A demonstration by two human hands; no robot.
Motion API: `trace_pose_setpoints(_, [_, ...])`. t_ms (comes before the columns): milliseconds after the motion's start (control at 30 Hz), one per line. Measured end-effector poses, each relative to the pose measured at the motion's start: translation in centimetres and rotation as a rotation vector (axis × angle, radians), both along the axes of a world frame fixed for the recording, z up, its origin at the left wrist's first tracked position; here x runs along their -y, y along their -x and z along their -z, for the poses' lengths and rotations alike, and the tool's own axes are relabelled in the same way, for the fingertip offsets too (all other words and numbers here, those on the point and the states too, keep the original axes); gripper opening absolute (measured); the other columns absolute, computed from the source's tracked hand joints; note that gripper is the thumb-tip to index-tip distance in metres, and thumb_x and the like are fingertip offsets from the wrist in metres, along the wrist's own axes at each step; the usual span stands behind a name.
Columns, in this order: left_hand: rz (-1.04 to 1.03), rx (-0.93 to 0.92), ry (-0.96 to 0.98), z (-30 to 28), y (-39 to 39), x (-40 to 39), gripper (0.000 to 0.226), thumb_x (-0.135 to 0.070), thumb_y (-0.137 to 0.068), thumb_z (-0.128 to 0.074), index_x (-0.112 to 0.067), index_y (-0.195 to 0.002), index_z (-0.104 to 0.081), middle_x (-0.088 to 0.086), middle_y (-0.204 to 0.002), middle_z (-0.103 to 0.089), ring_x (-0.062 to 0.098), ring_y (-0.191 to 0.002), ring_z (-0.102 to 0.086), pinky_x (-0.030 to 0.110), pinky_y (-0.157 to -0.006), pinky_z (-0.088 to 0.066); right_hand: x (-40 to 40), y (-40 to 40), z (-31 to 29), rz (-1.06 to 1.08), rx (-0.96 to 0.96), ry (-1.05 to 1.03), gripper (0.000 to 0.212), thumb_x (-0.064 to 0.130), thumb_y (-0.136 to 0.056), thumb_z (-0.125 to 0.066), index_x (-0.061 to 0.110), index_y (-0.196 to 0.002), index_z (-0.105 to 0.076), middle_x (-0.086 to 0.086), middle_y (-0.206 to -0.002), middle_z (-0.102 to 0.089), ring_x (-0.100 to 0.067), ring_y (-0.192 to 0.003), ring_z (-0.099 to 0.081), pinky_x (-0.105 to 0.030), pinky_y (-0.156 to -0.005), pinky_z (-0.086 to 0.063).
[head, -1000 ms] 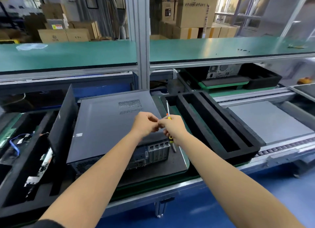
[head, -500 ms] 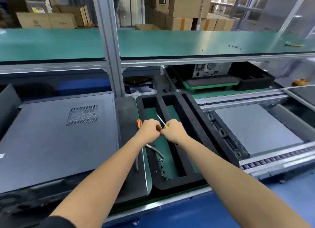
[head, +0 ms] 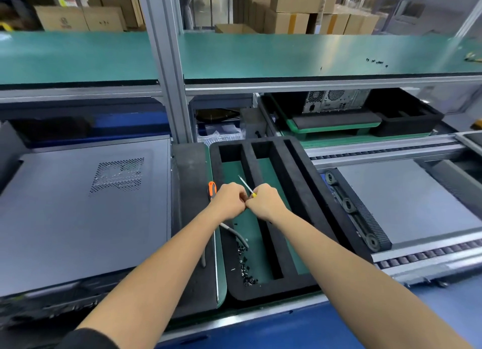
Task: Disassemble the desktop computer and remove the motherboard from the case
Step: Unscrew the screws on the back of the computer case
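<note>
Case (head: 83, 213) is seen closed, lying flat left of the foam tray (head: 300, 181). Both hands are held together over the tray. Right hand (head: 264, 201) is curled round a yellow-handled screwdriver (head: 246, 185). Left hand (head: 229, 200) fingers are curled, pinching at the right hand's fingers. Screws (head: 245, 268) are heaped in the tray's left slot.
</note>
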State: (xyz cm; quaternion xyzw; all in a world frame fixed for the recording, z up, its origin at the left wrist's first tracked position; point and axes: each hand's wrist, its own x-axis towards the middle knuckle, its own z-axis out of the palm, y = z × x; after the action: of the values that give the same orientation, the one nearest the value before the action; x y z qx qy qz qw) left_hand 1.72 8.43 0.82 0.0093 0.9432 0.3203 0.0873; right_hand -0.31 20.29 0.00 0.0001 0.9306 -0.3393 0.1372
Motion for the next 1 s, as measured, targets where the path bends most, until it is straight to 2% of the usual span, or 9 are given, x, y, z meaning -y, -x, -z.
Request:
trace_pose_setpoints(200, [-0.02,-0.048,-0.018,-0.7,-0.5,1.5,0.021,0.006,-0.077,-0.053,-0.001,-0.088,-0.071,0.013,-0.085,-0.07,0.028,-0.085,-0.065,0.039,-0.077,-0.055,1.7,-0.4,-0.6,-0.019,-0.001,0.023,0.031,0.006,-0.08,-0.052,0.014,-0.06,-0.029,-0.003,-0.06,-0.038,-0.021,-0.052,-0.032,-0.025,-0.046,-0.027])
trace_pose_setpoints(433, [-0.033,-0.126,0.107,-1.5,-2.2,6.3,0.021,0.0,-0.077,-0.05,-0.012,-0.084,-0.066,0.009,-0.092,-0.068,0.025,-0.081,-0.059,0.035,-0.069,-0.05,7.1,-1.9,-1.6,-0.029,0.024,0.125,0.029,0.008,-0.081,-0.049,0.014,-0.059,-0.031,-0.005,-0.06,-0.041,-0.023,-0.06,-0.042,-0.026,-0.047,-0.029])
trace_pose_setpoints(533, [-0.005,-0.184,0.265,-1.8,-3.0,9.1,0.017,-0.004,-0.077,-0.051,-0.018,-0.079,-0.06,0.008,-0.093,-0.066,0.027,-0.088,-0.056,0.033,-0.064,-0.041,10.2,-2.4,-1.1,-0.037,0.09,0.135,0.019,0.008,-0.085,-0.048,0.01,-0.067,-0.046,-0.012,-0.072,-0.054,-0.026,-0.069,-0.05,-0.028,-0.053,-0.036])
trace_pose_setpoints(600, [0.068,-0.231,0.413,-1.8,-3.4,10.7,0.021,-0.007,-0.08,-0.05,-0.012,-0.093,-0.065,0.01,-0.097,-0.064,0.028,-0.097,-0.052,0.035,-0.07,-0.042,12.3,-2.8,-0.5,-0.072,0.129,0.082,0.013,0.008,-0.09,-0.046,0.004,-0.081,-0.055,-0.018,-0.087,-0.058,-0.03,-0.079,-0.054,-0.028,-0.063,-0.037])
trace_pose_setpoints(733, [0.232,-0.31,0.695,-1.4,-4.0,12.2,0.022,-0.01,-0.084,-0.047,-0.012,-0.098,-0.064,0.006,-0.099,-0.064,0.024,-0.098,-0.05,0.03,-0.073,-0.031,14.8,-3.1,1.7,-0.086,0.177,-0.021,0.027,0.006,-0.097,-0.042,0.012,-0.071,-0.046,-0.016,-0.089,-0.053,-0.023,-0.088,-0.043,-0.026,-0.066,-0.035])
trace_pose_setpoints(800, [0.238,-0.323,0.685,-1.4,-3.9,12.2,0.024,-0.01,-0.083,-0.048,-0.013,-0.099,-0.065,0.006,-0.099,-0.064,0.024,-0.098,-0.05,0.029,-0.073,-0.028,15.5,-3.2,2.6,-0.098,0.188,-0.02,0.017,0.006,-0.099,-0.045,0.005,-0.105,-0.061,-0.023,-0.111,-0.056,-0.018,-0.094,-0.038,-0.027,-0.077,-0.037])
trace_pose_setpoints(867, [0.239,-0.313,0.665,-1.5,-3.9,12.2,0.025,-0.009,-0.082,-0.047,-0.013,-0.099,-0.066,0.006,-0.099,-0.064,0.024,-0.097,-0.05,0.03,-0.073,-0.03,15.9,-3.2,3.2,-0.072,0.218,0.013,0.034,0.005,-0.101,-0.043,-0.005,-0.132,-0.049,-0.018,-0.119,-0.052,-0.015,-0.099,-0.035,-0.025,-0.082,-0.039])
trace_pose_setpoints(933, [0.258,-0.303,0.69,-1.5,-3.8,12.2,0.024,-0.01,-0.083,-0.047,-0.013,-0.097,-0.066,0.006,-0.097,-0.064,0.024,-0.095,-0.05,0.03,-0.074,-0.031,16.1,-3.1,3.5,-0.084,0.266,-0.022,0.035,0.004,-0.102,-0.038,-0.007,-0.134,-0.046,-0.012,-0.118,-0.051,-0.019,-0.106,-0.045,-0.027,-0.087,-0.041])
trace_pose_setpoints(1000, [0.264,-0.297,0.699,-1.3,-3.6,12.2,0.023,-0.011,-0.083,-0.046,-0.014,-0.094,-0.065,0.005,-0.095,-0.064,0.023,-0.093,-0.05,0.032,-0.076,-0.031,16.3,-2.8,3.9,-0.104,0.264,-0.038,0.035,0.003,-0.103,-0.036,-0.005,-0.135,-0.045,-0.017,-0.136,-0.051,-0.027,-0.126,-0.048,-0.024,-0.089,-0.039])
